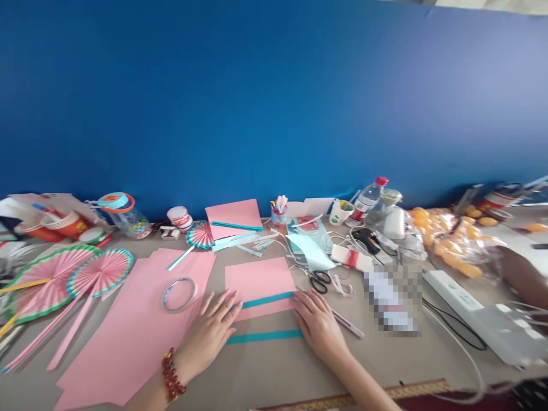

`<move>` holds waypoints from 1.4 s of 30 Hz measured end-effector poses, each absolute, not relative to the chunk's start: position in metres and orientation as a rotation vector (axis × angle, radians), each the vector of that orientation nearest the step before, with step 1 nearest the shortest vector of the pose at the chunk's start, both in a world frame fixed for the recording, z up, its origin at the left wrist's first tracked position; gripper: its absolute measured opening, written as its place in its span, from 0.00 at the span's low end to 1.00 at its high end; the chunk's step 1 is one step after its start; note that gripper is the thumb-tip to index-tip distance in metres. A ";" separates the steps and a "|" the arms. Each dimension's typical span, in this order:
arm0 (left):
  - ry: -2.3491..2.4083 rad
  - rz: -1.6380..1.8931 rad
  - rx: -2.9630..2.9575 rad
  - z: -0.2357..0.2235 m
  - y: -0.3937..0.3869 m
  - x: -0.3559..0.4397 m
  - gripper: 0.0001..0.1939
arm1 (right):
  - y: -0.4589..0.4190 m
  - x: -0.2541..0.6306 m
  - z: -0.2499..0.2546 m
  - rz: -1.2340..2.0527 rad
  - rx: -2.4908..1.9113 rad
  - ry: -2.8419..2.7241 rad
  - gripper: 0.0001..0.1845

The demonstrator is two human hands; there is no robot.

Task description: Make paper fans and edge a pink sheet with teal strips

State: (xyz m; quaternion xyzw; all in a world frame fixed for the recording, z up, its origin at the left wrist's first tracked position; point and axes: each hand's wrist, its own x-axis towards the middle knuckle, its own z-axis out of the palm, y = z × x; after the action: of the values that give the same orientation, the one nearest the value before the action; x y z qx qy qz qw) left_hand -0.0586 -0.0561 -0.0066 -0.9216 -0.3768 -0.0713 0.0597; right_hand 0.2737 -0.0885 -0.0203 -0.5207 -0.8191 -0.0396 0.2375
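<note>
A small pink paper sheet (259, 277) lies on the table before me, with a teal paper strip (269, 299) across its lower part. My left hand (212, 331) rests flat with fingers stretched out at the left ends of the sheet and strip. At their right ends my right hand (319, 322) also lies flat, fingers stretched out, fingertips over the strip's end. A second teal strip (265, 337) lies lower down between the hands, close to both. Neither hand grips anything.
Large pink sheets (128, 325) with a tape ring (180, 294) lie left, beside folded paper fans (100, 273). Black scissors (319, 281) and a pen (349, 324) are near my right hand. A power strip (460, 294) and cables lie right. A bottle (366, 200) stands behind.
</note>
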 end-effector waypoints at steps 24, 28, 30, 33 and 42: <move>-1.142 -0.258 -2.801 -0.013 -0.075 -0.046 0.30 | -0.021 0.317 0.012 -0.279 -1.730 -2.032 0.20; -1.148 -0.294 -2.800 -0.016 -0.075 -0.046 0.31 | 0.010 0.319 0.013 -0.358 -1.816 -2.013 0.13; -1.152 -0.302 -2.798 -0.016 -0.077 -0.047 0.30 | 0.021 0.323 0.017 -0.374 -1.836 -1.976 0.10; -1.152 -0.289 -2.800 -0.016 -0.078 -0.047 0.29 | 0.033 0.339 0.031 -0.410 -1.863 -1.858 0.12; -1.180 -0.261 -2.821 -0.020 -0.077 -0.046 0.28 | 0.042 0.378 0.074 -0.485 -1.700 -1.553 0.13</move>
State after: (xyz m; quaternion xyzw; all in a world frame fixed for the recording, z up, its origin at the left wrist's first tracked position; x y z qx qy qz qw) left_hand -0.0462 -0.0768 -0.0202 -0.9186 -0.3842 -0.0849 0.0364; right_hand 0.3777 0.0421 0.0743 -0.6670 -0.6094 -0.1903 0.3841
